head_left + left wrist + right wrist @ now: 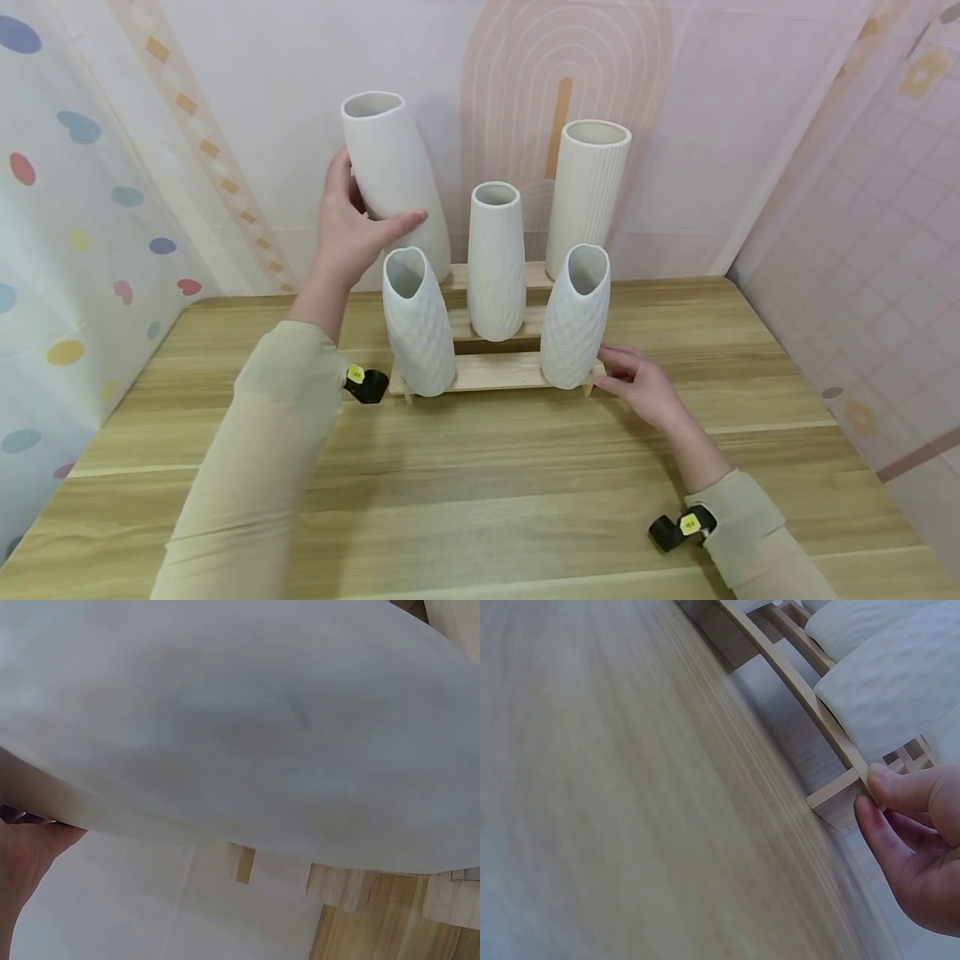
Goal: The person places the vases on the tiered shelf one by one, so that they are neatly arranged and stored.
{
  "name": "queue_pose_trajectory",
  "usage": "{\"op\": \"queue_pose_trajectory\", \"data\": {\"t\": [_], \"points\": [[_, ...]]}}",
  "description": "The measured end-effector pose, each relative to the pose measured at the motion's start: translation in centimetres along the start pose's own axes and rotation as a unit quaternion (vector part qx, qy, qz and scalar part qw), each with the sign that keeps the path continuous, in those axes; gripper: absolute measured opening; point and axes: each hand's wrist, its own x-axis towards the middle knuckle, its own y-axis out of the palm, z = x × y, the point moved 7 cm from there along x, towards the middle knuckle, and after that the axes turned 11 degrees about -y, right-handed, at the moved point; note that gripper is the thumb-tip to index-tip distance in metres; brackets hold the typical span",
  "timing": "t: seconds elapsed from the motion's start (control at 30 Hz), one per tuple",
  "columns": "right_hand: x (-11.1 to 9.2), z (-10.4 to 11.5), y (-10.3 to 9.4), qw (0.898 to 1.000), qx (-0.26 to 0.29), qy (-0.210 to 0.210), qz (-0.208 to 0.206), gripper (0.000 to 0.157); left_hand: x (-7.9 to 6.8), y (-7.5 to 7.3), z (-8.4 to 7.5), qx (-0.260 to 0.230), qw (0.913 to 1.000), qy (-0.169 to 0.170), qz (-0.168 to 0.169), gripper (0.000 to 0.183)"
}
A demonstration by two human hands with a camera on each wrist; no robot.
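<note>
A smooth, tall white vase [392,162] stands at the back left of a tiered wooden stand [495,372]. My left hand [358,229] grips it round the side, thumb across its front; in the left wrist view the vase [262,735] fills most of the picture. My right hand [641,387] pinches the front right end of the stand's lowest shelf, as the right wrist view shows with thumb and fingers [904,791] at the corner. Beside that hand stands a textured white vase [576,321]. Its match, another textured vase [420,325], is on the shelf's left end.
On the middle tier stands a slimmer white vase [497,267]. A ribbed, cream cylinder vase [588,196] occupies the back right. The stand rests on a wood-grain table [480,500], with patterned cloth [285,75] hanging behind and at both sides.
</note>
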Motion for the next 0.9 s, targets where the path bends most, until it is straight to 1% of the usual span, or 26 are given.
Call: {"op": "queue_pose_trajectory", "data": {"t": [0.17, 0.33, 0.47, 0.63, 0.77, 0.9], "points": [[0.1, -0.1, 0.1, 1.0, 0.0, -0.004, -0.001, 0.044, 0.2, 0.4, 0.4, 0.004, 1.0, -0.001, 0.004, 0.096], [0.1, -0.1, 0.2, 1.0, -0.01, -0.005, 0.002, 0.045, 0.3, 0.4, 0.6, 0.007, 1.0, -0.002, 0.005, 0.097], [0.1, 0.0, 0.1, 1.0, -0.004, -0.005, 0.002, 0.045, 0.6, 0.2, 0.8, 0.026, 0.9993, -0.027, 0.006, 0.097], [0.0, -0.2, 0.1, 1.0, -0.003, -0.004, -0.001, 0.044, 0.9, 0.6, 0.6, 0.067, 0.9961, -0.053, 0.023, 0.099], [0.0, -0.2, 0.2, 1.0, -0.009, -0.002, 0.0, 0.044, 1.1, 1.0, 0.5, 0.081, 0.9945, -0.057, 0.034, 0.099], [0.1, -0.1, 0.1, 1.0, -0.005, -0.001, 0.001, 0.045, 1.3, 1.0, 0.6, 0.071, 0.9946, -0.058, 0.049, 0.096]]}}
